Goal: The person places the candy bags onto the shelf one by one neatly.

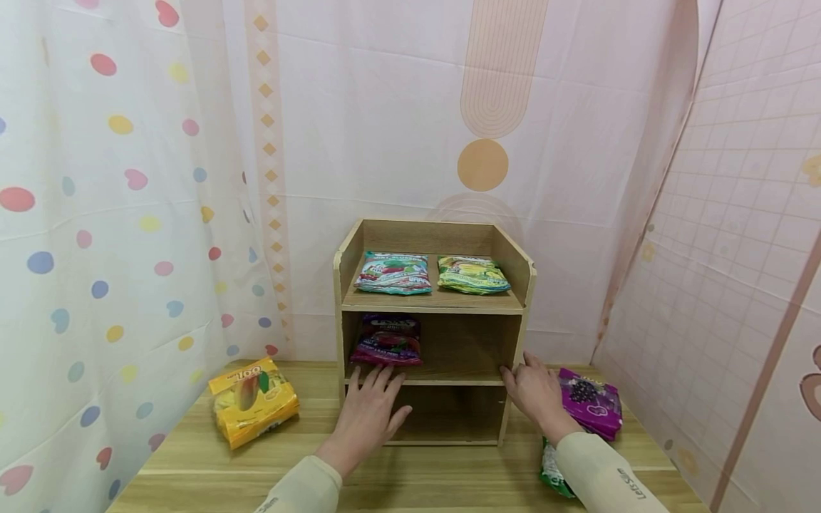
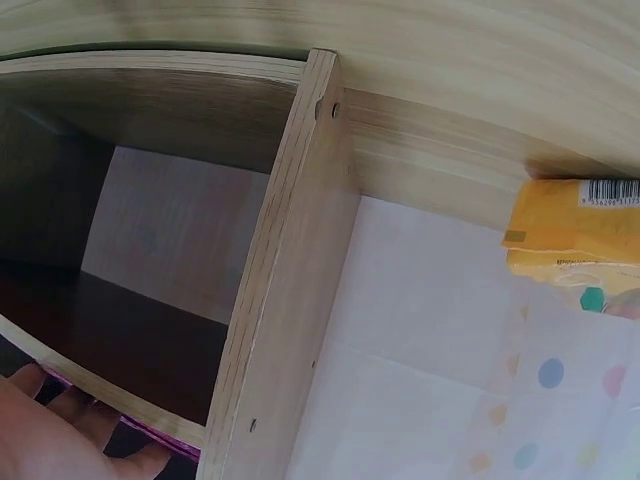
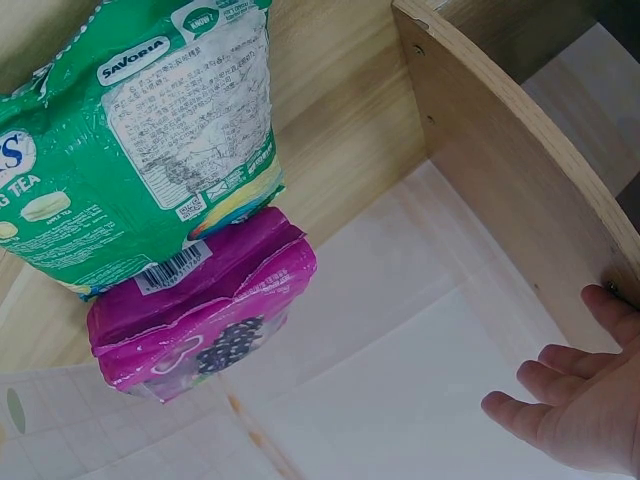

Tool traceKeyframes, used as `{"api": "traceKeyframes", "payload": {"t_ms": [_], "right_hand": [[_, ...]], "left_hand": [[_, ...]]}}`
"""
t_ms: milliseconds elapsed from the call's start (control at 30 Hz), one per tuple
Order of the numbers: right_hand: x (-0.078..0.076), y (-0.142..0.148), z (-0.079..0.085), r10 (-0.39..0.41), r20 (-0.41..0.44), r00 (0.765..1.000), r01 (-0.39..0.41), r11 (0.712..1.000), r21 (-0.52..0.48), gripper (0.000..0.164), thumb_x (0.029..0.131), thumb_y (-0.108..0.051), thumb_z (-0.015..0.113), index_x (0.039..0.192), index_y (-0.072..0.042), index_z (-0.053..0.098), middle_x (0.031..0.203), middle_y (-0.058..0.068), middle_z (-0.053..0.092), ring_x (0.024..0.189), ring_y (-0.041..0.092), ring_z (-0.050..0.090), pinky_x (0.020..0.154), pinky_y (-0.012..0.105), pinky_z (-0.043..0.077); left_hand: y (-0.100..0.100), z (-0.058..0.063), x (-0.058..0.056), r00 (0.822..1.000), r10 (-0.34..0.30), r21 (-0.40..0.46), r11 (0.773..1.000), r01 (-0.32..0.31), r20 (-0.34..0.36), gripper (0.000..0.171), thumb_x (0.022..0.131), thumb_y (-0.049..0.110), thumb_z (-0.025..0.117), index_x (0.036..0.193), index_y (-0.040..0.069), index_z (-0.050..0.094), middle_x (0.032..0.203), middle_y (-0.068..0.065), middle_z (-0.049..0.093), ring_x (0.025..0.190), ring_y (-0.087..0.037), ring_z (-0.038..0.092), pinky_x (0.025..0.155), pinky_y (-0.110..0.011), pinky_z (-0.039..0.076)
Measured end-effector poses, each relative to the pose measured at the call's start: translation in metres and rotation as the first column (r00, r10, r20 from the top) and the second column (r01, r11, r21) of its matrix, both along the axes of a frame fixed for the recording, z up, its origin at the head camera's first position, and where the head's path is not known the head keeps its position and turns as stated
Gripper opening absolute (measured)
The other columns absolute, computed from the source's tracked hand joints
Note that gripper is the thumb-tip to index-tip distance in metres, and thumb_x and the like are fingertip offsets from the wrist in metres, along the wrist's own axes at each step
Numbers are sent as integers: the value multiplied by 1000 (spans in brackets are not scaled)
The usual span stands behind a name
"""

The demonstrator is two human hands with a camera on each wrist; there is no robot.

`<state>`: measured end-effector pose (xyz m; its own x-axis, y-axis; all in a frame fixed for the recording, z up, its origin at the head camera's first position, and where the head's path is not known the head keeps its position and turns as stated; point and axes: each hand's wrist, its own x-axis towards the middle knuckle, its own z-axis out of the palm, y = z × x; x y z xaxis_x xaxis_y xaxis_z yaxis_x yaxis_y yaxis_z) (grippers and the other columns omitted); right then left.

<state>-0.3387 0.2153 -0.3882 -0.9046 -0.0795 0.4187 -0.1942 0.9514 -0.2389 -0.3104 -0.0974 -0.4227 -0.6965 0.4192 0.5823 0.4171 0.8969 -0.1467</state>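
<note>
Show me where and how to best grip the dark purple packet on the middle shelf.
Probably pinch the dark purple packet by its front edge, through the open front of the shelf unit: that edge faces outward, while a board overhead and the left wall limit other approaches.

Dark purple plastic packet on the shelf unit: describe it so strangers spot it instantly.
Find the brown, boxy wooden shelf unit. On its middle level, at the left end, sits the dark purple plastic packet, the only packet on that level.
</note>
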Motion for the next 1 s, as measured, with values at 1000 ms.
{"api": "traceKeyframes", "payload": {"t_ms": [1000], "right_hand": [[-1, 0, 1, -2, 4, 1000, 2, 1000, 13, 44, 103, -30, 50, 82, -1, 74, 140, 31, 49, 130, 46, 46, 100, 66, 36]], "left_hand": [[-38, 1, -4, 884, -11, 271, 950, 156, -467, 60, 105, 51, 32, 105, 4, 70, 103, -19, 64, 92, -38, 62, 77, -54, 49]]}}
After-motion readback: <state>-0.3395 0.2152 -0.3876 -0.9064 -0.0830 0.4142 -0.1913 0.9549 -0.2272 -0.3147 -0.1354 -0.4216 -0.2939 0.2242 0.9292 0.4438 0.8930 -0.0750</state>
